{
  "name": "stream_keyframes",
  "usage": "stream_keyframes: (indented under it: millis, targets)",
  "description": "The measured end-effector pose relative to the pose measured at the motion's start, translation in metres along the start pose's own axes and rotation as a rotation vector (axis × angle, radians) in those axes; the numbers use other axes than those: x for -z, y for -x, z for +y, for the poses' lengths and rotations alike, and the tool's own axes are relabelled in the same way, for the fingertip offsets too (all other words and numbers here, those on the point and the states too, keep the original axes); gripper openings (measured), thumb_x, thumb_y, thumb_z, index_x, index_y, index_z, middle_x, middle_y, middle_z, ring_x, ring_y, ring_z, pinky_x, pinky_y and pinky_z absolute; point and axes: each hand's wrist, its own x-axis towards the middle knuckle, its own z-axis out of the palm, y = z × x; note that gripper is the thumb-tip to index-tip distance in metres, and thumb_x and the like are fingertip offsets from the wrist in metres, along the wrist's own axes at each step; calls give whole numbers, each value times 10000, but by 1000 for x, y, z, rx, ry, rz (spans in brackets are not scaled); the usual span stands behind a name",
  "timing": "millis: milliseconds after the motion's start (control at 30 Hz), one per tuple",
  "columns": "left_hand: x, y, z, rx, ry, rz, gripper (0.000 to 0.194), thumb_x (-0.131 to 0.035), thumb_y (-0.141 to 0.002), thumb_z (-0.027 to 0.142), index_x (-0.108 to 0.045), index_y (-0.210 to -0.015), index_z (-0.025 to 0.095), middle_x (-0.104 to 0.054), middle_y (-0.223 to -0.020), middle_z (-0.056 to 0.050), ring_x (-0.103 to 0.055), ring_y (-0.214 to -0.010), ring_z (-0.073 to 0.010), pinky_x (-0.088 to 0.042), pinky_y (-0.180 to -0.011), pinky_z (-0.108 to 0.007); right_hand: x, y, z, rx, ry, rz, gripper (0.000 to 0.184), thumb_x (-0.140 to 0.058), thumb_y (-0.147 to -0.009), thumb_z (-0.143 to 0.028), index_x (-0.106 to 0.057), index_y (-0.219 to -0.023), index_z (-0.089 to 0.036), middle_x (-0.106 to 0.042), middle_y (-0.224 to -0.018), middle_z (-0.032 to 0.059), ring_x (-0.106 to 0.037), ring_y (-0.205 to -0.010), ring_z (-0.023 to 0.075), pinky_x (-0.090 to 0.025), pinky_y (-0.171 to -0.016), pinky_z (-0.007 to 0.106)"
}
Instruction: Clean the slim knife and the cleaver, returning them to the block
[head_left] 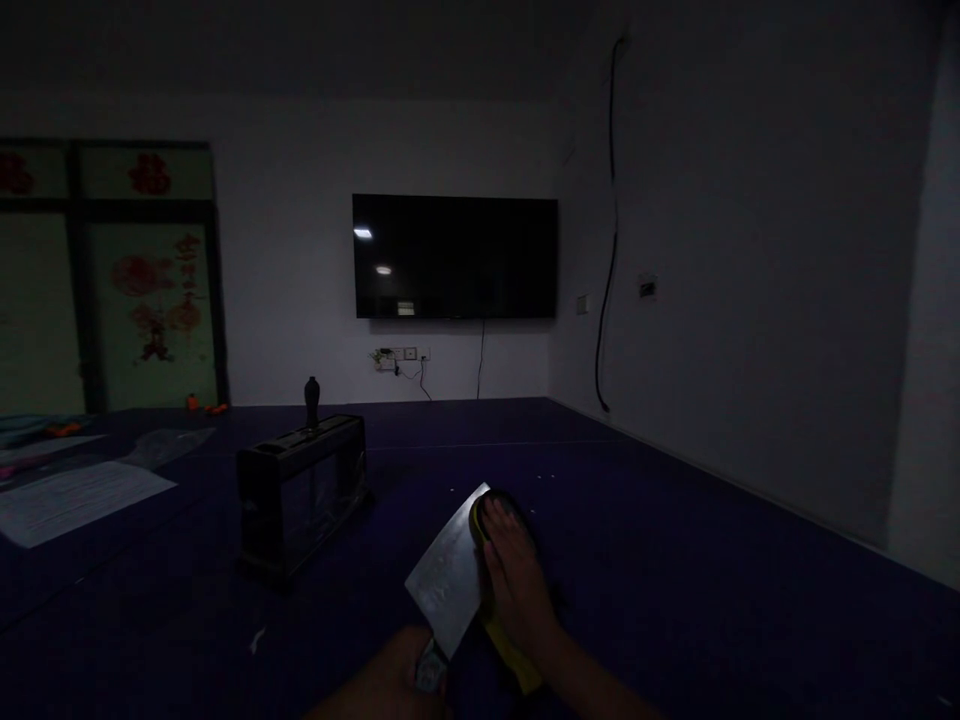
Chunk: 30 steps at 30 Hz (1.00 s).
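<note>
A cleaver (450, 570) with a wide, shiny metal blade points up and away from me near the bottom middle. My left hand (409, 660) is wrapped around its handle. Beside the blade's right edge is a rounded black-and-yellow tool (480, 520), its exact kind unclear in the dim light. My right hand (517, 575) lies over the top of it with fingers together, gripping it against the blade. A yellow strip (514, 655) shows below that hand. To the left stands a black knife block (300, 495) with one dark handle upright in its top.
The dark blue surface (637, 600) bears small white scraps. Printed paper (82, 500) and a clear plastic bag (169, 447) lie at the left, with orange items (202, 405) behind. A television (455, 257) and a hanging black cable (609, 270) are on the walls.
</note>
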Motion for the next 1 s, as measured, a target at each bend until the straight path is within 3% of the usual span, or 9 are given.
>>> stream_keyframes:
  millis: [100, 200, 333, 667, 867, 1000]
  targets:
    - [0, -3, -1, -35, 23, -47, 261, -595, -529, 33, -489, -719, 179, -472, -580, 72, -452, -517, -72, -296, -443, -167, 1, 0, -4, 33, -23, -36, 464, -336, -946, -243, -300, -1409, -252, -378, -1426, 35, -355, -1302, 217, -375, -1043, 448]
    - [-1, -2, -5, -102, 69, -11, 291, -620, -542, 58, -506, -782, 178, -495, -612, 68, -462, -528, -72, -308, -444, -160, 2, 0, -5, 47, -45, -60, 469, -341, -944, -238, -294, -1411, -246, -367, -1435, 33, -336, -1313, 212, -363, -1054, 438]
    - [-2, 4, -3, -44, 33, 11, 300, -613, -558, 62, -522, -821, 173, -524, -669, 49, -485, -580, -79, -331, -459, -151, 2, -1, -1, 50, -62, -107, 471, -330, -946, -223, -284, -1415, -251, -359, -1440, 27, -304, -1329, 202, -322, -1078, 437]
    - [-2, 4, -3, -1, 67, 10, 307, -598, -545, 48, -532, -817, 177, -512, -631, 56, -470, -533, -78, -311, -423, -149, -7, 1, 10, -143, -71, 24, 460, -296, -957, -277, -299, -1412, -218, -331, -1453, 63, -283, -1337, 240, -245, -1093, 514]
    - [-1, 8, 1, -55, 142, 50, 260, -594, -538, 43, -515, -746, 178, -486, -586, 74, -437, -503, -70, -302, -438, -160, -8, 3, 12, -180, -121, 26, 461, -297, -956, -298, -306, -1410, -218, -326, -1456, 58, -287, -1335, 237, -246, -1100, 497]
    - [0, 6, 1, -21, 168, -24, 254, -580, -514, 35, -492, -705, 177, -478, -544, 84, -425, -466, -64, -301, -431, -162, -10, 4, 14, -185, -136, 6, 460, -308, -954, -315, -326, -1402, -215, -359, -1440, 58, -284, -1337, 235, -259, -1099, 488]
